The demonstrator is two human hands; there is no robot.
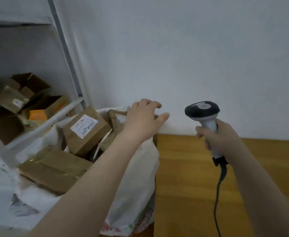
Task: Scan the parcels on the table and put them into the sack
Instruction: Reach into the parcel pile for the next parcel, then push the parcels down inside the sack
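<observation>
A pale wall (191, 48) backs a wooden desk (242, 177). Against its left edge stands the white sack (136, 185), cut off below and full of brown parcels (54, 168), with a blurred shelf (37, 124) of boxes behind. My left hand (145, 120) hovers over the sack's far rim with fingers spread, hiding whatever is beneath, while my right hand (220, 139) has its fingers curled round the scanner (202, 111).

The wooden table (200, 177) fills the lower right, its far edge against the white wall (191, 48) and its left edge touching the white sack (136, 177). Left of it, a white shelf (42, 127) carries jumbled brown cardboard boxes (5, 124), some open, with an orange packet (37, 114) near its front edge.
</observation>
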